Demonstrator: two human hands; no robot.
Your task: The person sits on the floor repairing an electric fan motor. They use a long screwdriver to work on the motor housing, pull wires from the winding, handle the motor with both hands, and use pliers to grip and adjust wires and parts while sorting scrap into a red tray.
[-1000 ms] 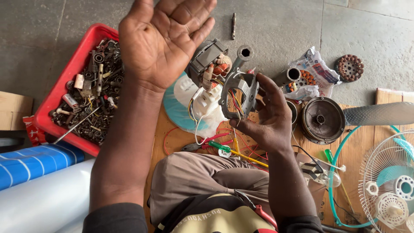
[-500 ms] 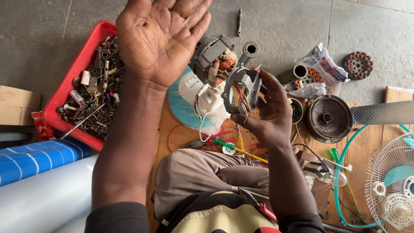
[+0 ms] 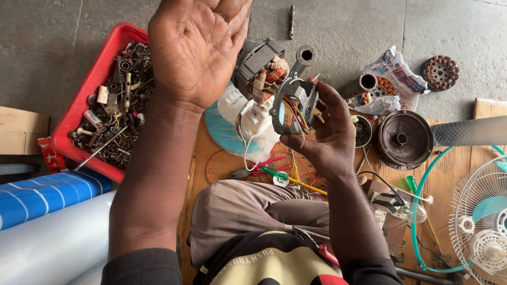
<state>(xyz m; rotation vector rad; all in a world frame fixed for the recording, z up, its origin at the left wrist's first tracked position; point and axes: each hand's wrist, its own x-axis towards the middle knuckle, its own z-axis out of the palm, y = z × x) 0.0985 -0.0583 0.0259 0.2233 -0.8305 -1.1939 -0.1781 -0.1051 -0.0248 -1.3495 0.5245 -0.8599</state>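
Hands: right [image 3: 330,140] grips motor bracket [image 3: 292,105]; tray [image 3: 113,39] holds scrap.

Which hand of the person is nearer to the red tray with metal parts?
Left. The left hand is raised open, palm up, just beside the red tray at its right edge. The right hand is farther right, holding a grey metal motor frame.

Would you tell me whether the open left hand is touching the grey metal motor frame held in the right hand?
Apart. The head view shows the left hand raised, palm open and empty, with a clear gap to the motor frame gripped by the right hand.
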